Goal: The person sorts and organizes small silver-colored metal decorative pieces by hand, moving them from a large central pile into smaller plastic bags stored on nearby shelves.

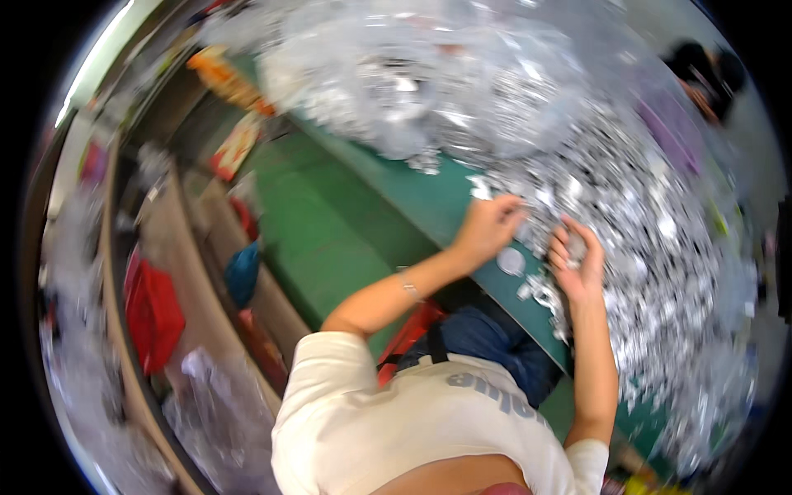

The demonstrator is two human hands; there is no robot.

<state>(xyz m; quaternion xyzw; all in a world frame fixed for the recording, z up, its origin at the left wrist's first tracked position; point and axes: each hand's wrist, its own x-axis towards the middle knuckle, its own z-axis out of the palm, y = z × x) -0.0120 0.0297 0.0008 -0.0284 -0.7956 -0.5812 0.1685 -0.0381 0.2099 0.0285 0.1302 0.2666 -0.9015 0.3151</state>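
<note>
Small metal pieces [652, 239] heap over the right side of the surface [441, 191], with filled plastic bags [478, 107] farther back. A round disc [511, 261] lies left of the heap, near the front edge.

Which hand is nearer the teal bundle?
Left. The left hand is some way to the right of the teal bundle; the right hand is farther right, by the silver pieces.

At the table's [450, 194] near edge, the left hand [492, 223] is blurred, anything in its pinch too small to tell. The right hand [582, 262] partly hides a pale piece [577, 248]. Clear bags [503, 41] toward the far edge are cut off above.
</note>
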